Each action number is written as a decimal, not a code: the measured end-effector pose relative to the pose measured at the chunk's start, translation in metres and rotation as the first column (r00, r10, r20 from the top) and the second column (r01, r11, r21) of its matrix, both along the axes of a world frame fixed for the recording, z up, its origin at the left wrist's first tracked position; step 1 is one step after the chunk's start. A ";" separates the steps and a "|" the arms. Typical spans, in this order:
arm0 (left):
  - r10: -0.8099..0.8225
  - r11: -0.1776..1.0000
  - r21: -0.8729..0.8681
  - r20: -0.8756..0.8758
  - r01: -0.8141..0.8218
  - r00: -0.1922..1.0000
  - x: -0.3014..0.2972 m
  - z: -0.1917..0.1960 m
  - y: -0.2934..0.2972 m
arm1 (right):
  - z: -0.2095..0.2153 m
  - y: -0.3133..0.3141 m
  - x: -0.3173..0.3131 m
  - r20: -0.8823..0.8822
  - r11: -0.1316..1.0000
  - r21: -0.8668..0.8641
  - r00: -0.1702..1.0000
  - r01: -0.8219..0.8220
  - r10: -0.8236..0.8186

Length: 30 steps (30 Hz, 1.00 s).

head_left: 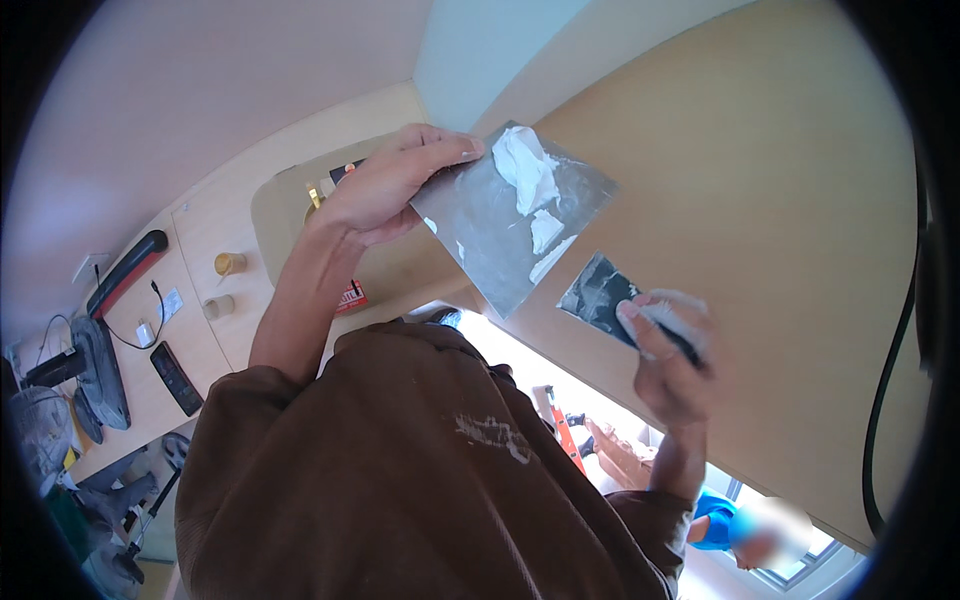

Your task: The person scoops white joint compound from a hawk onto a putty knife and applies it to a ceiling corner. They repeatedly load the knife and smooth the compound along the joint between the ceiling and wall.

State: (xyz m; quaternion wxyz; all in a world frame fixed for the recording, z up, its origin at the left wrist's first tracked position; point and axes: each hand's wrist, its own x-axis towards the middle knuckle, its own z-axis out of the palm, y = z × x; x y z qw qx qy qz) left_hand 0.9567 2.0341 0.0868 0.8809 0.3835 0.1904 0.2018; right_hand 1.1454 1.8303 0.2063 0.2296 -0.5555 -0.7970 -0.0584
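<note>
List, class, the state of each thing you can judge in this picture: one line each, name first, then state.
Square metal plate: held at its edge, smeared white
White paste: one large heap on the plate, smaller patches beside it
Left hand: gripping the plate
Right hand: closed on the scraper, slightly blurred
Flat scraper: held, blade streaked white
Brown shirt: smeared white in front
</note>
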 end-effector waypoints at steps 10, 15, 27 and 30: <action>0.026 0.992 0.129 -0.098 -0.013 0.995 -0.003 0.022 -0.007 | 0.040 0.040 -0.015 0.068 0.973 -0.209 0.991 -0.096 0.113; -0.024 0.990 0.140 -0.065 0.033 0.998 -0.002 0.005 -0.006 | 0.037 0.047 -0.020 0.057 0.966 -0.238 0.992 -0.100 0.116; 0.088 0.995 0.060 -0.151 -0.079 0.985 -0.002 0.006 0.000 | 0.048 0.053 0.006 -0.249 0.797 -0.592 0.968 -0.120 -0.039; 0.052 0.997 0.067 -0.188 -0.040 0.981 -0.008 -0.009 0.013 | 0.044 0.049 0.036 -0.582 0.723 -0.675 0.708 -0.148 -0.399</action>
